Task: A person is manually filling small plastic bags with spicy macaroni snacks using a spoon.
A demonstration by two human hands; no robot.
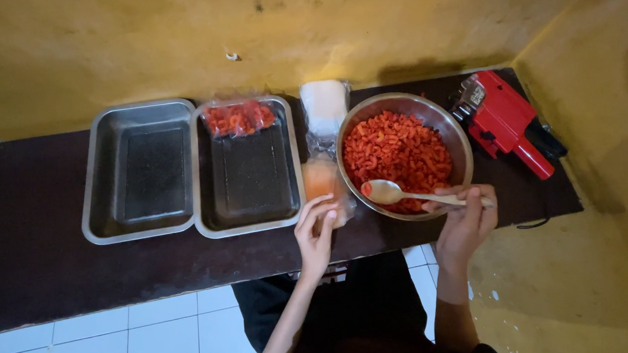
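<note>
A round steel bowl (459, 140) full of red macaroni snacks (396, 149) stands on a dark table (37, 228). My right hand (465, 223) holds a wooden spoon (391, 192) by its handle, its head lying over the bowl's near edge with one red piece on it. My left hand (316, 232) rests on a small clear plastic bag (321, 180) lying flat just left of the bowl, fingers curled at its near end.
Two rectangular steel trays sit side by side at left: the left tray (98, 184) holds nothing, the right tray (293, 163) holds a filled snack bag (239, 118). A stack of clear bags (323, 103) lies behind. A red hand tool (503, 118) lies at right.
</note>
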